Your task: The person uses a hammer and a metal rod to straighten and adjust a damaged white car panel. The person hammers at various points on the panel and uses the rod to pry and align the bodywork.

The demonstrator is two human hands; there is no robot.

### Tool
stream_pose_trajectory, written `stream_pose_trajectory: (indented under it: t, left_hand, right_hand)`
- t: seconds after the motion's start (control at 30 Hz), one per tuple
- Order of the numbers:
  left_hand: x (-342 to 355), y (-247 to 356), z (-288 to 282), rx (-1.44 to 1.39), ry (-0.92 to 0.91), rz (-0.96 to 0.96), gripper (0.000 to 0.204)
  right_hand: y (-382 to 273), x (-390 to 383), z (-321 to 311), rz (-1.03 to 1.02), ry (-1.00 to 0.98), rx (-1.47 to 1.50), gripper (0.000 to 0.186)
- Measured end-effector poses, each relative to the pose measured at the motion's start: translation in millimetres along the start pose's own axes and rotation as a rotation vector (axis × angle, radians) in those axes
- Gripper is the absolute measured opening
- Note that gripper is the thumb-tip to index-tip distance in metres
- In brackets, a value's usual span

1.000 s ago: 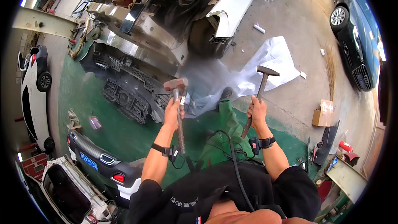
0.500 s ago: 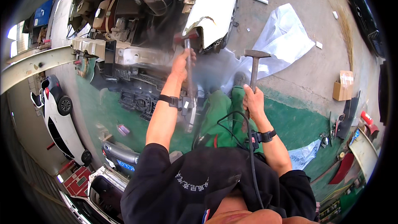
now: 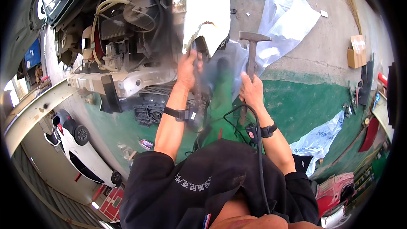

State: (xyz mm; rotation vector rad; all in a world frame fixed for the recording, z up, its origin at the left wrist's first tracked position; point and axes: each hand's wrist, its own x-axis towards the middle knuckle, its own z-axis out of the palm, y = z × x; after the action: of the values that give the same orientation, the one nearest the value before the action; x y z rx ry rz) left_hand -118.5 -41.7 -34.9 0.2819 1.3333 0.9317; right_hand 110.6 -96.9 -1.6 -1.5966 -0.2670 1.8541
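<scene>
My left hand (image 3: 187,68) grips the long handle of a sledgehammer (image 3: 198,93), raised against the torn front corner of a white fender (image 3: 205,6); the hammer's head is hidden or blurred there. To its right, my right hand (image 3: 251,88) is closed round the dark shaft of a metal hammer (image 3: 253,36), whose head points upward over translucent plastic sheeting (image 3: 283,15). Left of the fender is an exposed engine bay (image 3: 114,34), with a bare metal front beam (image 3: 140,80) across it and a dark slatted bumper part (image 3: 146,107) lying below.
A white car (image 3: 82,157) stands at lower left beside a pale steel beam (image 3: 29,106). At right are a cardboard box (image 3: 356,57), straw broom (image 3: 352,4), loose dark panels (image 3: 365,85) and a blue plastic bag (image 3: 316,138). A red panel (image 3: 330,193) lies at lower right.
My left hand and its sledgehammer have risen to the fender's corner. My right hand and hammer are higher and slightly further left. The view has shifted toward the engine bay and fender.
</scene>
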Motion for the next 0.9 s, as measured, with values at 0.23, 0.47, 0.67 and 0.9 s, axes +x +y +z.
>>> stream_pose_trajectory:
  t: [0.23,0.47,0.67,0.9]
  left_hand:
    - [1,8,3,0.005,0.058,0.032,0.023]
    - [3,12,-2,-0.039,0.012,0.051,0.028]
    - [4,18,1,0.056,0.019,0.016,0.02]
    - [1,15,-6,0.005,0.016,0.008,0.02]
  right_hand:
    - [0,15,61,-0.038,-0.04,0.131,0.028]
    - [3,17,69,-0.064,-0.065,0.031,0.035]
    - [7,23,84,-0.215,0.126,0.015,0.043]
    - [-6,11,78,-0.125,0.054,0.166,0.044]
